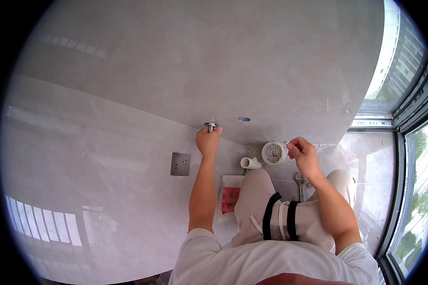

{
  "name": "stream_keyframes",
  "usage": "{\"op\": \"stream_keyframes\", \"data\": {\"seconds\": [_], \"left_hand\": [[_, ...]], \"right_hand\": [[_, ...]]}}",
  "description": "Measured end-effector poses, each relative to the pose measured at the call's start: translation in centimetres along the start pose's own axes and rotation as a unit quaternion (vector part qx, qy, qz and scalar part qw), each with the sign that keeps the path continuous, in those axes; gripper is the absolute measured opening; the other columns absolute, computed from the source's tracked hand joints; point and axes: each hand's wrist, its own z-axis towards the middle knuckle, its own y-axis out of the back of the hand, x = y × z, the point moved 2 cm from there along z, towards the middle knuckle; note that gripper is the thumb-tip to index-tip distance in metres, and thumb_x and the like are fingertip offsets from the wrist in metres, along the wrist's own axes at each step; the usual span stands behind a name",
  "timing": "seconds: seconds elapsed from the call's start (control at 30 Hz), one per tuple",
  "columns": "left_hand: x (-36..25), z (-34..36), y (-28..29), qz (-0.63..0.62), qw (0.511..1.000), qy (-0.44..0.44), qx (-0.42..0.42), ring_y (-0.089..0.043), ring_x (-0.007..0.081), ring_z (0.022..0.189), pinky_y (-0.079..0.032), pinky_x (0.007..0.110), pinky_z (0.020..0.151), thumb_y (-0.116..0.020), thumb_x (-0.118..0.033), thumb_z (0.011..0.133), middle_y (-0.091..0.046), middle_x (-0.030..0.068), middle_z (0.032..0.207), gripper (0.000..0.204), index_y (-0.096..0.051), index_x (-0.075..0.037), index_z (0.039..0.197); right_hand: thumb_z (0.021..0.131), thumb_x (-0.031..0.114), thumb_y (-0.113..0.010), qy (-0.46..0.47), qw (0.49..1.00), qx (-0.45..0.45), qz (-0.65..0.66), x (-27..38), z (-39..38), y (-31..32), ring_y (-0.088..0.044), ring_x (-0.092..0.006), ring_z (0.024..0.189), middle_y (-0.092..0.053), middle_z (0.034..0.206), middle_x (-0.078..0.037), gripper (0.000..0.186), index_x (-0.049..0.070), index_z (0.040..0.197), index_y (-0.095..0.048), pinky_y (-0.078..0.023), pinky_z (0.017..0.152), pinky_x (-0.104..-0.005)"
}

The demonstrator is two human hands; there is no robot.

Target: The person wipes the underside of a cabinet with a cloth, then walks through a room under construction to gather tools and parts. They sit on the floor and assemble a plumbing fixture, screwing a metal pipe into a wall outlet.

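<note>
My left hand (207, 142) is closed around a small chrome pipe fitting (210, 126) with a round flange, at the grey wall panel (142, 90). Its far end meets the wall; my fingers cover part of the body. To the right of it, a round hole (243, 119) opens in the same wall. My right hand (303, 155) is held in a pinch beside the rim of a white tub (264, 158) with grey, crumbly bits inside. Whatever sits between those fingertips is too small to make out.
A white plastic pipe piece (250, 163) lies by the tub. An adjustable wrench (300, 184) rests on the floor between my knees. Left of my leg is a red and white packet (230, 198). A grey socket plate (180, 164) is on the wall; a dark-framed window (398, 156) stands at right.
</note>
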Motion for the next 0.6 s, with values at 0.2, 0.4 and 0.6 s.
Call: {"op": "stream_keyframes", "data": {"seconds": [0.2,0.4,0.6], "left_hand": [[-2.6,-2.7,-0.1,0.268,0.952,-0.106,-0.103,-0.066,0.0361,0.068,-0.052,0.046,0.069,-0.078,-0.034,0.077,-0.067,0.0177,0.071,0.036,-0.065,-0.002,0.085],[0.9,-2.5,0.9,-0.341,0.92,0.129,0.145,-0.061,0.0287,0.07,-0.048,0.04,0.064,-0.063,-0.049,0.09,-0.067,0.0149,0.083,0.05,-0.065,0.0,0.099],[2.7,-1.8,-2.6,-0.756,0.431,0.239,0.431,-0.046,0.0196,0.065,-0.035,0.03,0.053,-0.054,-0.055,0.094,-0.056,0.0071,0.078,0.055,-0.06,0.0,0.093]], "right_hand": [[0.097,0.013,-0.062,0.004,1.0,-0.001,0.025,0.0,-0.1,0.2,-0.055,-0.0089,0.064,-0.061,0.069,-0.002,0.017,-0.002,0.09,-0.062,-0.046,0.06,-0.0256],[0.096,0.012,-0.062,0.0,0.999,-0.016,-0.031,0.0,-0.5,-0.3,-0.056,-0.0092,0.063,-0.061,0.068,-0.002,0.016,-0.002,0.088,-0.061,-0.046,0.06,-0.0256],[0.096,0.013,-0.062,0.011,0.998,-0.049,-0.049,-0.8,-0.7,-1.0,-0.056,-0.009,0.063,-0.061,0.068,-0.003,0.017,-0.002,0.088,-0.062,-0.047,0.06,-0.0254]]}}
